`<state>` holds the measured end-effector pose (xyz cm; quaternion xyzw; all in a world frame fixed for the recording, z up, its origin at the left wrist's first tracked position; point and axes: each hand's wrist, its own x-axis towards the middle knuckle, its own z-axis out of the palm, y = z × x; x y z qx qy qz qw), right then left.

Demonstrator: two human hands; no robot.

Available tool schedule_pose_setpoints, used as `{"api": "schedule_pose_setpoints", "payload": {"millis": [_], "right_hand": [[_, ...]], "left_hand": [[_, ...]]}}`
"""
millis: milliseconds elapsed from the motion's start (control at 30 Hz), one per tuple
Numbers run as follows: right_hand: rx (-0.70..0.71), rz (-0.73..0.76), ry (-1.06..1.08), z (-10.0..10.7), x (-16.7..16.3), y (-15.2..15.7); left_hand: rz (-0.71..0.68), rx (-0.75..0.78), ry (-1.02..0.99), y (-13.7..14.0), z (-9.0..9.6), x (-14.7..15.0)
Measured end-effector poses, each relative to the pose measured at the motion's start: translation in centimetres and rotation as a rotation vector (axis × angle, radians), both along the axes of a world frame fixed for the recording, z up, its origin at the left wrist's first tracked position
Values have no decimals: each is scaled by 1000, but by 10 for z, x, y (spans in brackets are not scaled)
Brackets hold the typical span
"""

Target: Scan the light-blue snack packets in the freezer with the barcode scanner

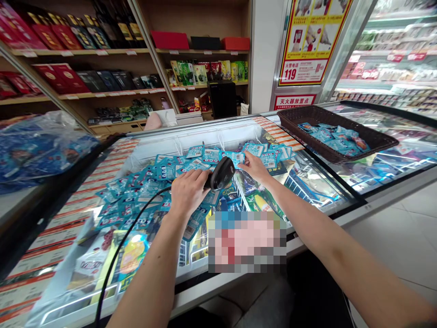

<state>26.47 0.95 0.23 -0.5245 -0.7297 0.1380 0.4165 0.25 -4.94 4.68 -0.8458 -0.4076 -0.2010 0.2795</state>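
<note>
My left hand (190, 191) is wrapped round the handle of a black barcode scanner (223, 174), whose head points away to the right. From its grip a black cable (131, 228) runs down past my left forearm. My right hand (254, 167) pinches the edge of a small blue packet (236, 157) just beyond the scanner head. Many similar blue packets (150, 187) lie spread over the glass top of the chest freezer (198, 296), around and beyond both hands. Through the glass, bagged goods in white wire baskets show.
A brown woven basket (317, 146) with more blue packets stands on the glass at the right. A clear plastic bag of packets (44, 148) sits at far left. Shelves (205, 52) of boxes and bottles line the back. A blurred patch covers part of the front edge.
</note>
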Motion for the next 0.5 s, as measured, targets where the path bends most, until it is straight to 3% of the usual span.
{"api": "schedule_pose_setpoints", "payload": {"millis": [500], "right_hand": [[2,46,58,3,0,-5]], "left_hand": [[2,-25,-53,0,0,0]]}}
